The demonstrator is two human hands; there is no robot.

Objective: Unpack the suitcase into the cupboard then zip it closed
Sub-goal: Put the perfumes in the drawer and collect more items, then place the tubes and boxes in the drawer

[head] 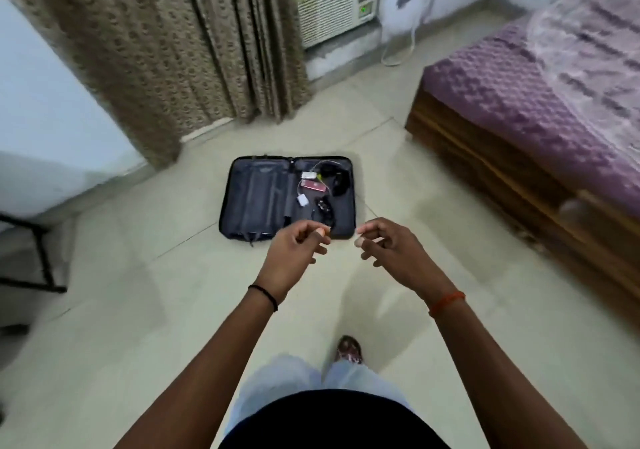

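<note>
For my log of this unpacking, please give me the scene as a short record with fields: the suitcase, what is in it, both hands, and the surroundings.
suitcase: black suitcase, lying open flat on the tiled floor
left half: looks empty
right half: pink flat device, white adapters with cable, black items, too blurred to name
left hand: held in the air nearer than the suitcase, fingers loosely curled, holding nothing
right hand: same, holding nothing
surroundings: bed with purple cover at right, patterned curtain behind
cupboard: not in view
</note>
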